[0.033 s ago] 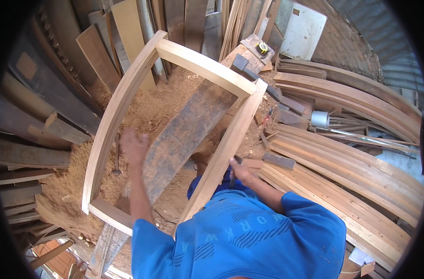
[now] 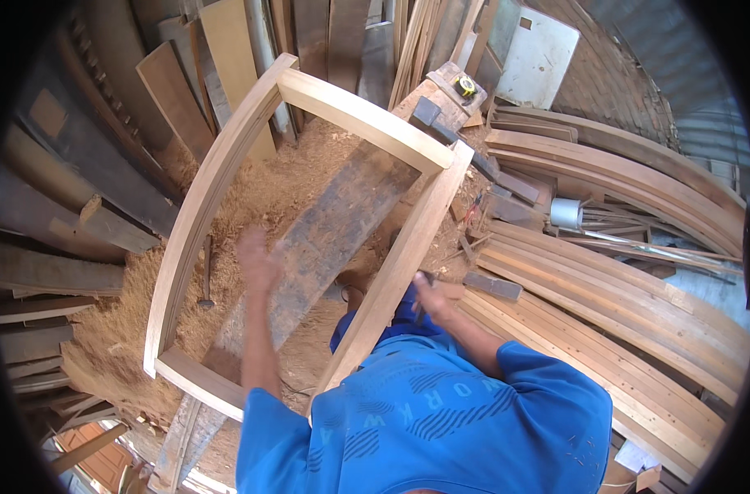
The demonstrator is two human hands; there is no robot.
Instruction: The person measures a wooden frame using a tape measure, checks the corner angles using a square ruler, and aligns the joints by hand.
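Note:
A large four-sided wooden frame [image 2: 408,243] with curved rails stands in front of me, its near right rail slanting up from my lap. Inside its opening is my left hand [image 2: 260,262], blurred by motion, with thumb and fingers apart and nothing visible in it. Below that hand a worn, dusty plank [image 2: 329,222] runs diagonally. Just beside the right rail, my right hand [image 2: 432,298] is closed around a dark, narrow tool [image 2: 419,314], partly hidden by the fingers. A hammer [image 2: 207,276] lies on the sawdust near the frame's left rail.
Sawdust [image 2: 111,362] covers the floor. Boards [image 2: 173,99] lean along the left and back. Stacked timber strips [image 2: 605,321] and curved pieces [image 2: 605,169] lie at right. A yellow tape measure [image 2: 465,85] and dark blocks [image 2: 428,115] sit beyond the frame; a white cup-like container [image 2: 566,212] stands at right.
My left hand has moved right, away from the hammer and over the plank. My right hand has shifted slightly rightward with the dark tool. The wooden frame has barely moved.

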